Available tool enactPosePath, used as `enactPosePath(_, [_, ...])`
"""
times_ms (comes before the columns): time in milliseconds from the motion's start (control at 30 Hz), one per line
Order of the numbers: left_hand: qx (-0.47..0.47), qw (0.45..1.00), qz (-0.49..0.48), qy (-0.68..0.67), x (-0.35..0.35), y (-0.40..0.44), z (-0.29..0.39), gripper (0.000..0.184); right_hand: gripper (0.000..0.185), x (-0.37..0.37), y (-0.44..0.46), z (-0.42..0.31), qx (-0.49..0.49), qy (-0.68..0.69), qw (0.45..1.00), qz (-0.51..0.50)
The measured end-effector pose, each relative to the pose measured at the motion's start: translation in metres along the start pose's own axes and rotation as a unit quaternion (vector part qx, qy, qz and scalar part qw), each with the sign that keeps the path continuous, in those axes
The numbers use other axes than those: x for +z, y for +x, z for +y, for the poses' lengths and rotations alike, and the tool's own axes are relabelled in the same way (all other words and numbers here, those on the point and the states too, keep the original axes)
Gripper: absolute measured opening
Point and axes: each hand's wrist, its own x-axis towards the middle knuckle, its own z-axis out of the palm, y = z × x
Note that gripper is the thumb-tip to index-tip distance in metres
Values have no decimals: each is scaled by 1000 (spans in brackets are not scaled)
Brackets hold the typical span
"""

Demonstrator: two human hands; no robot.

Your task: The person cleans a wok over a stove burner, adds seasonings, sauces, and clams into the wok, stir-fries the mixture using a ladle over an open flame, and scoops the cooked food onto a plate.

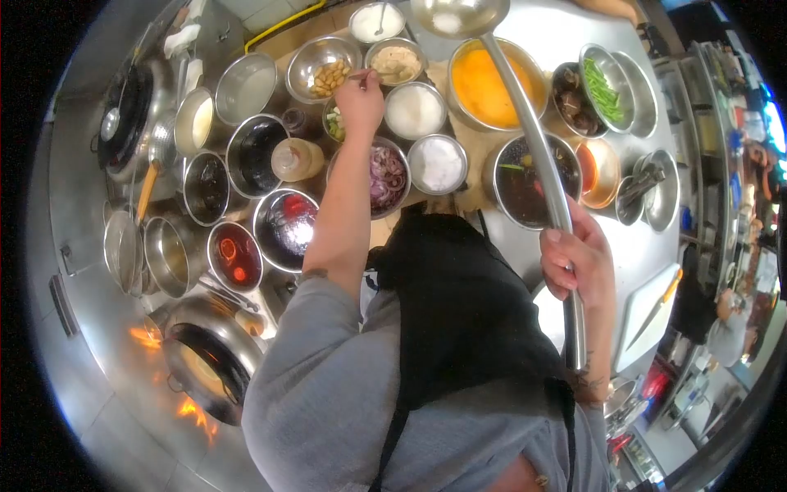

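Observation:
My left hand (359, 102) reaches over the bowls at the upper middle, fingers pinched; what they grip is too small to make out. It is beside a steel bowl of pale brown nuts (329, 78) and a bowl of tan paste (395, 63). Chopped green pieces (334, 123) show partly behind the wrist, and sliced purple onion (387, 174) lies below. My right hand (578, 254) is closed around the handle of a long steel ladle (533, 123). The ladle's head (461, 15) is at the top, left of a bowl of orange liquid (498, 82).
Flames (195, 416) rise around a wok (205, 361) at lower left. Another wok (131, 115) stands at upper left. Dark sauce pots (206, 187) and a squeeze bottle (297, 159) are mid-left. A knife (656, 310) lies on a white board (641, 328). Someone's forearm (611, 8) shows at the top.

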Motion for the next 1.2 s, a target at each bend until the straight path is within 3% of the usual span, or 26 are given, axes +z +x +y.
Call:
enactPosePath(33, [6, 1000, 4, 6, 1, -1, -1, 21, 61, -1, -1, 1, 0, 6, 1000, 4])
enactPosePath(233, [-178, 965, 33, -190, -7, -3, 9, 26, 61, -5, -6, -2, 10, 23, 999, 24])
enactPosePath(333, [-195, 963, 46, -181, -17, 4, 7, 28, 60, -9, -6, -3, 8, 20, 1000, 22])
enactPosePath(433, [-223, 938, 48, -260, -28, 18, 16, 27, 59, -9, -6, -4, 2, 14, 1000, 20])
enactPosePath(567, [-173, 918, 32, -355, -48, 40, 63, 34, 57, -8, -2, -6, -8, -22, 1000, 5])
enactPosePath(667, [-29, 971, 53, -230, -60, 50, 102, 32, 57, -4, 1, -11, -10, -68, 998, -3])
enactPosePath(767, [35, 995, 62, -69, -55, 58, 72, 28, 59, 2, -1, -11, -1, -61, 998, -1])
enactPosePath(967, [71, 995, -73, 16, -52, -29, 42, 23, 61, -15, -19, 4, -3, -16, 999, -35])
enactPosePath(1100, [-21, 993, -106, -37, -38, -51, 10, 24, 65, -25, -42, 22, -20, 59, 997, -47])
enactPosePath(1200, [-15, 993, -116, -5, -42, -58, 1, 25, 67, -36, -62, 38, -22, 101, 994, -36])
